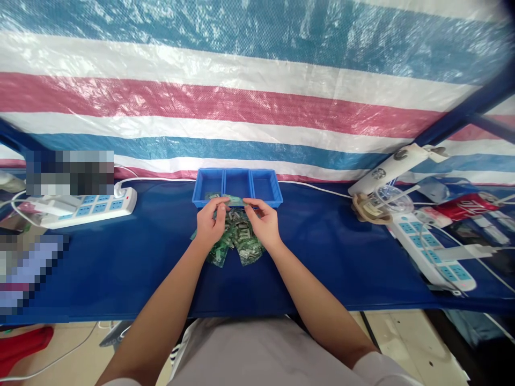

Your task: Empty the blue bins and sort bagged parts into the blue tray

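Pinching small greenish packet narrowly between left hand and right hand, over far end of packet pile, by near wall of blue tray. Apparently straightening or checking one packet; next, probably needing light, even grip.

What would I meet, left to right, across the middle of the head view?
White power strip → left hand → small packet at the fingertips → right hand → white tumbler → red can.

Single head-worn view, looking forward and down, wide across blue table, toward striped sheet
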### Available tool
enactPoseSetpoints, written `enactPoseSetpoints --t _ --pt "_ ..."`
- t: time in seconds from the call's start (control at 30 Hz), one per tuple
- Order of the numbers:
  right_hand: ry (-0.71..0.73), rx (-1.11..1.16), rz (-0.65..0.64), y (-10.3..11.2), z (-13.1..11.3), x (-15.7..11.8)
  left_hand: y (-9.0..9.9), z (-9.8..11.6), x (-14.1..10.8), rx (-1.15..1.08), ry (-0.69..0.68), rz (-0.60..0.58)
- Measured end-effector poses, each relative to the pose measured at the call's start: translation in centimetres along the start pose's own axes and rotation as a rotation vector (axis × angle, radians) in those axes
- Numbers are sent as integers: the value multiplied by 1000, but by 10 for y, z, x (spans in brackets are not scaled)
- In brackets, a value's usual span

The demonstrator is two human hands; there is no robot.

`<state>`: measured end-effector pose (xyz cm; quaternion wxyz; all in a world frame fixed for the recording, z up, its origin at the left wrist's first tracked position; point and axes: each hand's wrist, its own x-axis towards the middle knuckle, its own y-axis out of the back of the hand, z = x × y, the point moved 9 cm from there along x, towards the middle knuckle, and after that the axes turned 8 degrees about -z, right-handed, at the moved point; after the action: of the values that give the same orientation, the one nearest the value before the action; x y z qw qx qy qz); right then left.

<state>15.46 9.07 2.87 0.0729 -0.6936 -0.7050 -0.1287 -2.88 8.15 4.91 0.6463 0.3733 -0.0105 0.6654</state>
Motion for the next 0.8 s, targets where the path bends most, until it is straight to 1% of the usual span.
enactPoseSetpoints --t 0.07,0.17,0.33,0.43,0.57,0.8 --pt "-16 46 -5 0 1 1 3 1 1 8 -14 26" --pt "-27 107 21 3 1 1 4 6 1 46 -61 56" --pt "-30 92 32 2 3 1 4 11 1 72 -130 113" --pt "-25 91 54 4 6 1 5 7 1 76 -112 141" --pt "-12 127 75 6 5 2 4 2 0 26 -93 167" --pt "-63 137 32 1 13 3 3 -3 0 -57 -61 159"
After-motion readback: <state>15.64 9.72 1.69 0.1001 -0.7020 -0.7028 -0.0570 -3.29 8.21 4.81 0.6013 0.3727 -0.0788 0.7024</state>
